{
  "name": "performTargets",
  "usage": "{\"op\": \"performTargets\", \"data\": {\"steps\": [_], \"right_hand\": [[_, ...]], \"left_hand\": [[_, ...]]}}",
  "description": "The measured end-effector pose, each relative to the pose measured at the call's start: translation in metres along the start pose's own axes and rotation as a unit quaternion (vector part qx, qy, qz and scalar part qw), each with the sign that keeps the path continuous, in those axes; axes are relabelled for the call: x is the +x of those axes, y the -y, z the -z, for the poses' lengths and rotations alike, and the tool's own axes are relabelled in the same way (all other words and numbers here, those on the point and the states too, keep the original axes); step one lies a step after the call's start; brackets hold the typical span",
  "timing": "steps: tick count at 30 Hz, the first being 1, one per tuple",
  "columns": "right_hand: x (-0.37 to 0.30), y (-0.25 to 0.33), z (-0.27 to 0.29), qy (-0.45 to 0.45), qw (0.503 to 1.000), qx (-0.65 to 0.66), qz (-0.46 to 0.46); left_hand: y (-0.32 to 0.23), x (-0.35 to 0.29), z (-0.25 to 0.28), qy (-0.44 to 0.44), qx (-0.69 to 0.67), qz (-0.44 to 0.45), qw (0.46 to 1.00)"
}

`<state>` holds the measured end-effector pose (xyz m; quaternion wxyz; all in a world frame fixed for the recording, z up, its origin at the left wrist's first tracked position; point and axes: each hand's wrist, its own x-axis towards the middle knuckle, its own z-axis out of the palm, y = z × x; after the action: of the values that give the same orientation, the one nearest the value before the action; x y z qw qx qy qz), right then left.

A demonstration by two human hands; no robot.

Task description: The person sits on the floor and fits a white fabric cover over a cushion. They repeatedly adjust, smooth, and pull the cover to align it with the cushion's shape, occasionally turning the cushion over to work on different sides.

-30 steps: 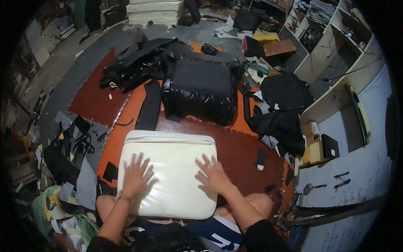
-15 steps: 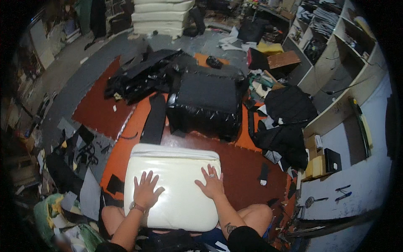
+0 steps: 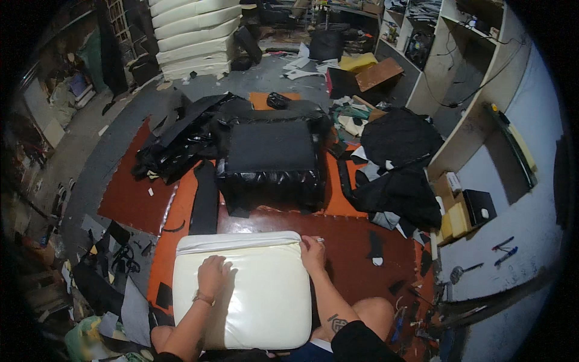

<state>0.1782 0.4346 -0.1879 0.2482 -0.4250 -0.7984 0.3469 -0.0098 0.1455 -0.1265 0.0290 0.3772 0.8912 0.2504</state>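
Observation:
A white, glossy padded cushion (image 3: 253, 289) lies across my lap, with a loose fold of its white cover (image 3: 235, 242) along the far edge. My left hand (image 3: 213, 276) is over the left half of the cushion, fingers slightly bent with the thumb apart, holding nothing. It casts a shadow on the cushion's surface. At the far right corner, my right hand (image 3: 313, 256) has its fingers closed at the cushion's edge; the fingertips are partly hidden. There is a band on my left wrist.
A black-covered box-shaped seat (image 3: 271, 154) stands ahead on red and orange mats (image 3: 356, 241). Black sheet material (image 3: 181, 142) lies to its left, black fabric (image 3: 398, 163) to its right. White cushions (image 3: 196, 36) are stacked at the back. Shelves (image 3: 476, 114) line the right. Scraps (image 3: 120, 253) lie left.
Both hands were spread flat on the cushion; the left has drawn its fingers in, and the right has moved to the far right corner. My view has tilted up and turned slightly right.

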Motion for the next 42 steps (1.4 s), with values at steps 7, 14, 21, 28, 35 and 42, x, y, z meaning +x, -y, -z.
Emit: {"op": "performTargets", "data": {"steps": [7,14,21,28,35,42], "right_hand": [[0.012,0.036,-0.027,0.127,0.982,-0.064,0.124],[0.014,0.129,-0.119,0.21,0.945,-0.033,0.247],[0.027,0.158,-0.148,0.28,0.911,-0.139,0.27],[0.023,0.126,-0.188,0.24,0.939,-0.079,0.234],[0.027,0.123,-0.208,0.228,0.947,-0.141,0.177],[0.03,0.13,-0.209,0.217,0.95,-0.109,0.196]], "left_hand": [[0.076,0.052,-0.009,-0.077,0.093,0.042,0.992],[0.082,0.087,0.021,0.093,0.131,0.057,0.985],[0.117,0.094,-0.007,0.044,0.112,-0.073,0.99],[0.102,0.126,-0.031,0.155,-0.017,-0.055,0.986],[0.11,0.136,-0.046,0.119,-0.077,0.016,0.99],[0.124,0.139,-0.047,0.114,-0.143,0.02,0.983]]}}
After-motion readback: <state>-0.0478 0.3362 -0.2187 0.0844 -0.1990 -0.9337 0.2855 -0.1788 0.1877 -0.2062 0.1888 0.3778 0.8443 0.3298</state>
